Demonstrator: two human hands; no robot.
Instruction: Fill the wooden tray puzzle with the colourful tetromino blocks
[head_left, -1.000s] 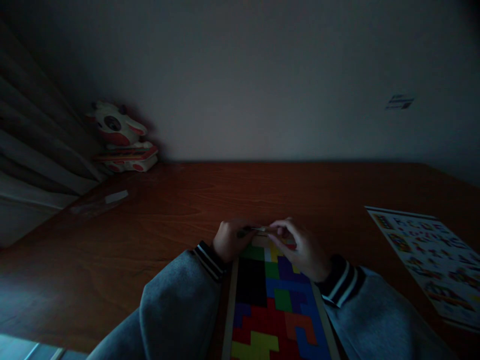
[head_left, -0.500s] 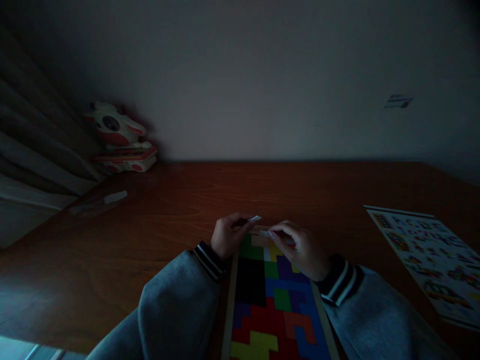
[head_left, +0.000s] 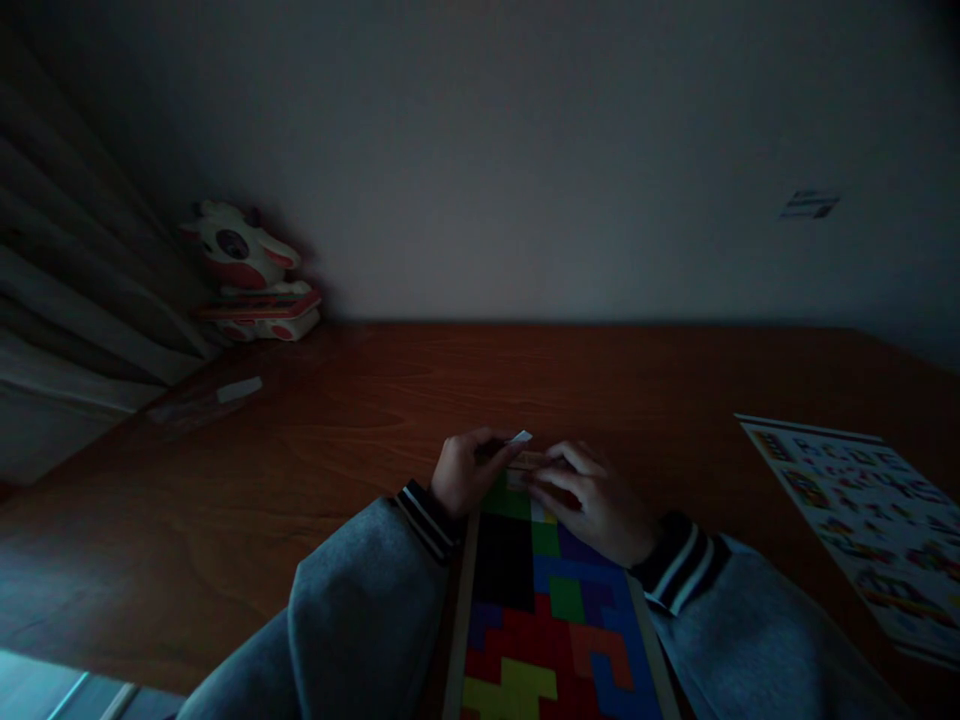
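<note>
A wooden-framed puzzle board (head_left: 546, 620) with colourful block-shaped pieces lies in front of me on the table. At its far left corner my left hand (head_left: 466, 472) pinches a small flat white piece (head_left: 521, 437) between thumb and fingers. My right hand (head_left: 596, 500) reaches over the far right part of the board. Its fingertips are low, close to a bare wooden patch near the far edge. Whatever those fingers hold is hidden or too dark to make out. A large black area (head_left: 504, 560) fills the board's left side, with a green piece (head_left: 506, 503) above it.
A printed sheet with coloured pictures (head_left: 862, 520) lies on the table (head_left: 360, 400) to the right. A cow-shaped toy (head_left: 251, 270) stands at the back left by a curtain (head_left: 75, 260). Nearer sits a clear plastic wrapper with a white label (head_left: 240, 389).
My right hand's fingers have moved down and slightly left onto the board's far end; the pale piece seen at their tips is now hidden. My left hand still holds its white piece.
</note>
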